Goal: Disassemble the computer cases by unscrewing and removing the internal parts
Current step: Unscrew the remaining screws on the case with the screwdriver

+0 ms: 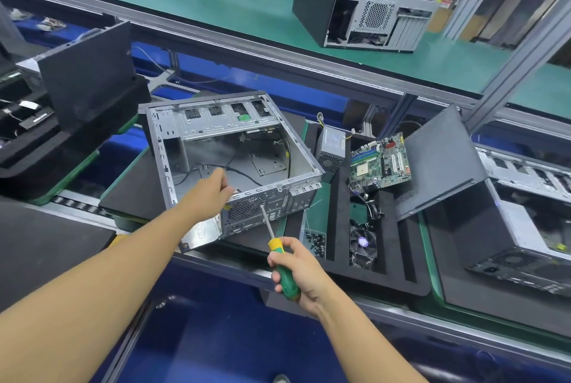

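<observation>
Stripping an open computer case [234, 147] lying on the black pad [133, 194]
The left hand [210, 189] is curling over the case's rear rim while the right hand [298, 269] is gripping a green screwdriver [276, 249], tip at the fan grille [245, 208]; the grey steel shell, nearly gutted, is probably handling stiff and light, with sharp edges

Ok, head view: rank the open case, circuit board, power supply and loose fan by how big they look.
1. open case
2. circuit board
3. power supply and fan look alike; the fan is nearer, so unranked.
</observation>
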Demonstrator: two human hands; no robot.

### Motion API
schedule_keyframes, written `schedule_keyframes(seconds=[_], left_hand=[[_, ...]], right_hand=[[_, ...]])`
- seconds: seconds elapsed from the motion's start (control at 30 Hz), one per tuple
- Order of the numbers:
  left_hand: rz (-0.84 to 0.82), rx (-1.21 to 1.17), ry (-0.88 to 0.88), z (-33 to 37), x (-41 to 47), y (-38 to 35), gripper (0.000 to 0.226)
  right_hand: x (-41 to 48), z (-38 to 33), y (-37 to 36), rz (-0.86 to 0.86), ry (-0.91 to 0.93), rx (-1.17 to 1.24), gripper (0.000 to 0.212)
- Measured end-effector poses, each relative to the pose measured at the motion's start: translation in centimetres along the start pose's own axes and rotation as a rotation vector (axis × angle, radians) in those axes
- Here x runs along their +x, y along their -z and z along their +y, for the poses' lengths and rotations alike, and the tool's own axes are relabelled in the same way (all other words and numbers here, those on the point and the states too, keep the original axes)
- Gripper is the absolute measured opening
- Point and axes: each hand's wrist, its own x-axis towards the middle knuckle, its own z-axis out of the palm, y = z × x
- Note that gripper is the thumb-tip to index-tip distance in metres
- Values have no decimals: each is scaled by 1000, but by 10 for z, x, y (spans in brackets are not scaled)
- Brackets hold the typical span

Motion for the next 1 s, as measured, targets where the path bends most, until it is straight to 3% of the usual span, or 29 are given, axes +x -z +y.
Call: schedule_keyframes(seconds=[0.33,0.4,0.5,0.63,0.7,0.87,1.0], left_hand=[[81,-139,95,13,11,-1,17],[199,-146,26,24,12,-3,14],[356,-147,-250,52,13,-8,10],[136,-118,-542,95,11,-41,5],[-13,-15,-594,113,9,-71,9],[-366,212,-297,126,13,-150,20],[-343,117,-60,120,20,-185,23]], right_hand=[[-2,-9,18,21,88,142,32],[-2,-12,24,20,118,176,28],[-2,-15,37,37,159,244,24],[-7,-27,68,113,296,373,26],[-10,-33,89,172,339,399,20],[-16,-40,138,324,249,191,25],[-15,-33,164,368,30,-4,16]])
